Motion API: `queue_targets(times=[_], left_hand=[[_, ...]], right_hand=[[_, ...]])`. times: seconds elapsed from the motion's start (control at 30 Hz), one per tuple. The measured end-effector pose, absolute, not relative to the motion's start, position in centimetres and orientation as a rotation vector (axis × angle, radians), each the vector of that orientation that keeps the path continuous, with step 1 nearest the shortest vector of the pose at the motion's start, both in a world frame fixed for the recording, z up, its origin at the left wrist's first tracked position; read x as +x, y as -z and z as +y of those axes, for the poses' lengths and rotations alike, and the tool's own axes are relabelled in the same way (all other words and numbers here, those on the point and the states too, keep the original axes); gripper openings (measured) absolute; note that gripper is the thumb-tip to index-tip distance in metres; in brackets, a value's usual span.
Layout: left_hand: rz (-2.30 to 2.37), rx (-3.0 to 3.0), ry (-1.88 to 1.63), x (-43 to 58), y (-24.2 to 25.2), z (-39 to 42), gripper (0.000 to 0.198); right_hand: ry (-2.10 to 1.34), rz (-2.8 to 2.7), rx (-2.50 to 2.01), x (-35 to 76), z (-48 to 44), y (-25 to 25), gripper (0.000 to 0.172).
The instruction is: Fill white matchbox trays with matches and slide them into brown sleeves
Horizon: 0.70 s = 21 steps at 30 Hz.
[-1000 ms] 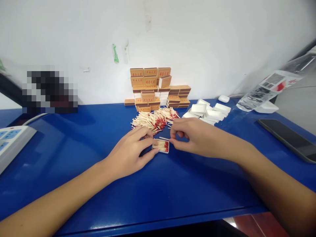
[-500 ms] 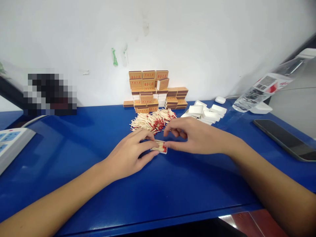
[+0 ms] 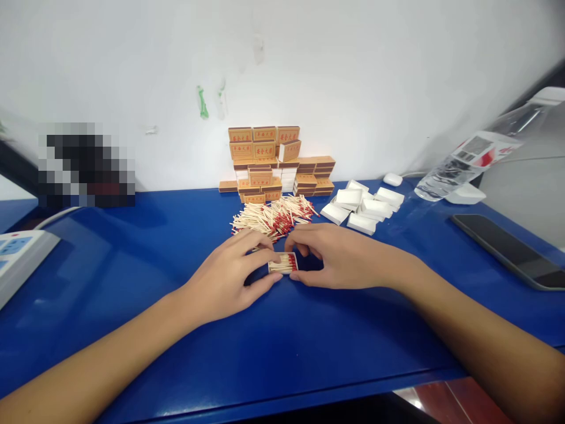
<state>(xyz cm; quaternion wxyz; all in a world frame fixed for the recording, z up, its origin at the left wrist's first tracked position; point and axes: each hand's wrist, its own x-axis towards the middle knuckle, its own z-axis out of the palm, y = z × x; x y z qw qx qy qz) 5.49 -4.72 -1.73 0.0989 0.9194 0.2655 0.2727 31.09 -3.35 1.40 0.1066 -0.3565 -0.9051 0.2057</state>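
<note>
Blue table point(image 3: 176, 365) below; left of centre, the left hand point(image 3: 232, 274) holds the white tray point(image 3: 286, 273) between thumb and fingers, a fingertip over its matches point(image 3: 286, 262); the tray lies mid-frame, long axis left to right; the right hand point(image 3: 342, 257), equally near, brackets its right end, thumb and forefinger parted, grip unclear

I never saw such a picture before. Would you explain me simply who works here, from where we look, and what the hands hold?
No machine here: a person works with two bare hands, seen from a camera worn on the head, looking forward and down. On the blue table are loose matches, stacked matchboxes, white trays, a phone and a bottle. The left hand holds a small tray containing matches. The right hand is at its right end; whether it pinches it is unclear.
</note>
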Motion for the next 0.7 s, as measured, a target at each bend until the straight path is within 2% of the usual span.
queue_targets(times=[0.5, 0.7], left_hand=[[0.779, 2.746, -0.770, 5.41, 1.78, -4.67, 0.021], [0.822, 2.739, -0.737, 5.52, 1.73, -4.60, 0.026]], right_hand=[[-0.616, -2.642, -1.042, 30.76, -3.35, -0.90, 0.016], [-0.522, -2.594, -1.126, 31.63, -2.76, -1.85, 0.035]])
